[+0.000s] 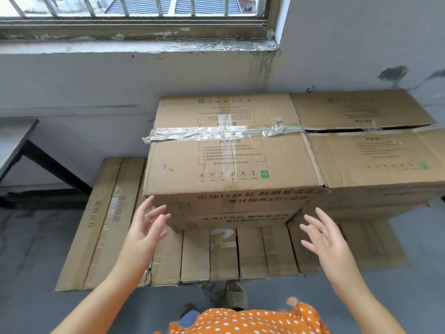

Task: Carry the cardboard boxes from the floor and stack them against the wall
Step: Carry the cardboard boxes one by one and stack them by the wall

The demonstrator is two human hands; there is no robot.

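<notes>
Both hands hover empty, left hand (147, 227) and right hand (325, 239) with fingers spread, just short of the taped cardboard box (231, 160) topping the stack under the window (134, 8). Better to square it flush with the neighbouring box (375, 150) and wall (96, 78).

A bare storeroom or unfinished back room: taped boxes (231, 162) stacked on flattened cardboard (101, 227) against a stained grey wall (72, 78), a plain concrete floor (31, 261), and a barred window (134, 8) (its sill crumbling) overlooking a roof.
</notes>
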